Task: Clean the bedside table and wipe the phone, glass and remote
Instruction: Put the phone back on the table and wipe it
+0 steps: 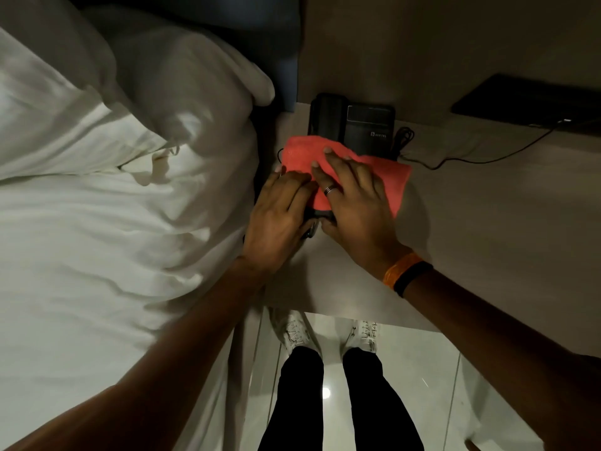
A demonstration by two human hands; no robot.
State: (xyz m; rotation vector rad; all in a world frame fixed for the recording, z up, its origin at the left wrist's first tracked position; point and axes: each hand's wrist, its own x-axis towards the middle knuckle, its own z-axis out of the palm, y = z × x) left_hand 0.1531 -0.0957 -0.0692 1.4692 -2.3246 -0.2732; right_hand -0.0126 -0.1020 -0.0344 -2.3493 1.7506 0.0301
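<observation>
Right hand [353,203] is pressing flat, fingers spread, on a red cloth [344,167] draped over a dark object at the left edge of the bench [471,206]. Left hand [278,216] is bracing the same object from the bed side, fingers lying along its top and curling at its near end — only a dark corner [312,227] is showing below the cloth, so cannot tell for sure whether it is the remote or a second handset; remote seems likely. Neither hand is clamped in a full fist: right is open-palmed on the cloth, left is loosely wrapped on the dark object.

Phone [354,123] is sitting just behind the cloth against the wall, the cloth's far edge overlapping its front. Its cable [455,157] is trailing right across the bench toward a dark flat item [533,99] in the far corner. Glass is not in view. Bed [113,206] with a pillow [169,83] is lying directly left of the bench.

Step in hand, by judgement: wiping the held object. To do it well — left hand should be pinning the object so it is not sliding off the bench edge toward the bed, right hand stroking lengthwise with even pressure, then turning the object to reach sides and underside. Keep the cloth clear of the phone cable to avoid dragging the phone.
</observation>
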